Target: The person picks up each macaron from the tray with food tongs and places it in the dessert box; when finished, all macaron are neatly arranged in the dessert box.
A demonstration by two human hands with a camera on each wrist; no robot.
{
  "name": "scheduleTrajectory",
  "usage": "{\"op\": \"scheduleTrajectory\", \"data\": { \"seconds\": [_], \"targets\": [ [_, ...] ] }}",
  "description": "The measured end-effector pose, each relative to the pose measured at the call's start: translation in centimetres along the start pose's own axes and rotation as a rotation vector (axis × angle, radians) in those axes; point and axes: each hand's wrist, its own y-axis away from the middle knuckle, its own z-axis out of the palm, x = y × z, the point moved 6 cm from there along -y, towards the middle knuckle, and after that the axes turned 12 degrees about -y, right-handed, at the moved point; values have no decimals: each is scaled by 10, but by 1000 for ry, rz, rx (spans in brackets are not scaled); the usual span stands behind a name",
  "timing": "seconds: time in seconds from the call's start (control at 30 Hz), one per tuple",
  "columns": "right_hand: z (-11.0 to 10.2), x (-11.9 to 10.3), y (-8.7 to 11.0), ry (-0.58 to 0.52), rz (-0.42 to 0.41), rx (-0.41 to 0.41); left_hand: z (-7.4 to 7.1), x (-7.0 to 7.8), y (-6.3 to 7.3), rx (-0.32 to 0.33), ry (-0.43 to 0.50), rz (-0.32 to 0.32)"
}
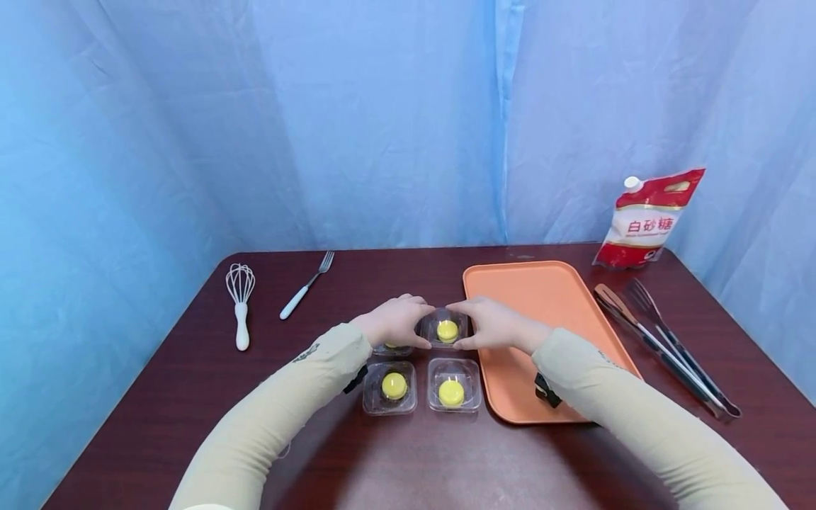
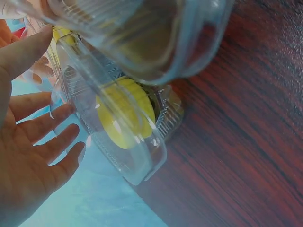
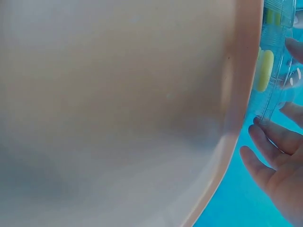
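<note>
Both hands are at a clear plastic box [image 1: 431,346] holding a round yellow cake [image 1: 448,330], the back right of several such boxes. My left hand [image 1: 397,319] touches its left side, thumb at the front corner and forefinger at the back. Mirroring it, my right hand [image 1: 500,326] has thumb and forefinger at the right corners, over the tray's edge. The left wrist view shows the left hand's fingers [image 2: 41,124] spread behind a neighbouring box [image 2: 142,163]. In the right wrist view, the right hand's fingers [image 3: 272,142] are loosely bent beside clear plastic.
Two boxes, front left [image 1: 372,404] and front right [image 1: 472,404], hold yellow cakes. An orange tray [image 1: 535,283] lies right of them. Tongs [image 1: 682,354] and a red-and-white sugar pouch [image 1: 647,219] are further right. A whisk [image 1: 241,304] and fork [image 1: 306,287] lie left.
</note>
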Motion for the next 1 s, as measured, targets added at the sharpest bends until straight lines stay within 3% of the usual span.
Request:
{"op": "scheduleTrajectory", "data": {
  "seconds": [0.7,1.0],
  "targets": [
    [4,2,2,8,22,-8,1,4,2,18,-3,11],
    [2,1,-1,19,-34,-21,-1,2,3,26,-14,13]
  ]
}}
